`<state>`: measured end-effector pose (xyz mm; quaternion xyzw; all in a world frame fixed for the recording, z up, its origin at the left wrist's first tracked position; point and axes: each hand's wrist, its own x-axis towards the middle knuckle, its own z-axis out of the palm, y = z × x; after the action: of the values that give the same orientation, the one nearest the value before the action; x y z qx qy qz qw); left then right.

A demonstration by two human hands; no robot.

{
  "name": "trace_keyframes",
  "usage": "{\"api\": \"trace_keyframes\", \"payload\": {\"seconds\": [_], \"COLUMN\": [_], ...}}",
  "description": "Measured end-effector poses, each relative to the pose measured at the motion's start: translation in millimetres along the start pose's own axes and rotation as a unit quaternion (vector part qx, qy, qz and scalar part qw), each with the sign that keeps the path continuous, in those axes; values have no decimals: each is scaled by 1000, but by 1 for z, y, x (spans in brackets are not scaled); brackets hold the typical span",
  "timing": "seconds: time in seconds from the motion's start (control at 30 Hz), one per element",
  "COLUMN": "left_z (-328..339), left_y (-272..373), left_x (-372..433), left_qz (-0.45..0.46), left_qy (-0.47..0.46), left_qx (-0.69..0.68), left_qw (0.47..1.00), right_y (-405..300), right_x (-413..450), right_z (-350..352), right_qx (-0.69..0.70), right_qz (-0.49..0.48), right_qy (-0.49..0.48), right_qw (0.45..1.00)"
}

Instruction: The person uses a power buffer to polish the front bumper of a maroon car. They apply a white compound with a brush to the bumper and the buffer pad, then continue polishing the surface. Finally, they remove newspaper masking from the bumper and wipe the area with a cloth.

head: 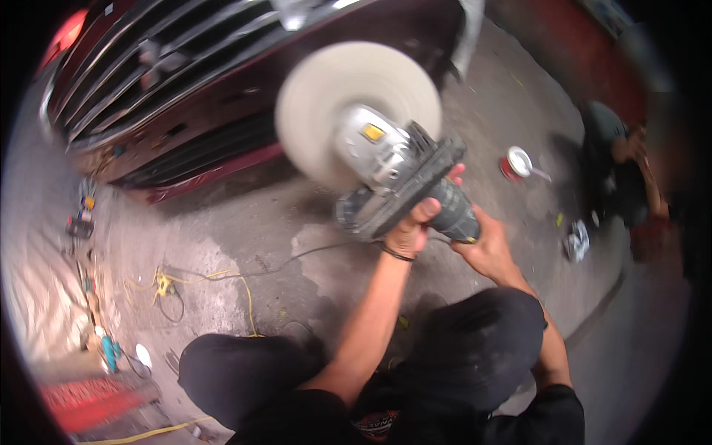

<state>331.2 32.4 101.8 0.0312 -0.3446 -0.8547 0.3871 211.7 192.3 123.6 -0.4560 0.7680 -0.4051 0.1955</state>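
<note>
A corded rotary polisher (384,161) is held up in front of a dark red car bumper (222,161), its wide pale pad (311,105) facing away from me and blurred. My left hand (413,228) grips the black side handle near the polisher's body. Around the rear of the dark motor housing my right hand (484,245) is closed. Whether the pad touches the bumper cannot be told. Above the bumper is the car's chrome-barred grille (206,44) with its emblem. A dark cord (311,253) runs from the tool towards the left.
Yellow extension cord and outlet block (164,283) lie on the floor at left. A red can with a white top (516,164) stands at right, with crumpled plastic (577,242) below it. Another person (623,172) crouches at far right. Tools, including a teal one (110,351), lie at far left.
</note>
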Motion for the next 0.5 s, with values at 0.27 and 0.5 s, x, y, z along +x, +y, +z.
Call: {"api": "trace_keyframes", "payload": {"seconds": [0.27,0.5], "left_z": [-34,-70], "left_y": [43,200], "left_x": [-39,-65], "left_qz": [30,12], "left_qy": [108,127], "left_qx": [63,262], "left_qw": [992,957], "right_y": [78,250], "right_x": [33,161], "right_z": [25,-73], "right_qx": [256,-486], "right_qz": [56,135], "right_qy": [-251,82], "right_qw": [932,859]}}
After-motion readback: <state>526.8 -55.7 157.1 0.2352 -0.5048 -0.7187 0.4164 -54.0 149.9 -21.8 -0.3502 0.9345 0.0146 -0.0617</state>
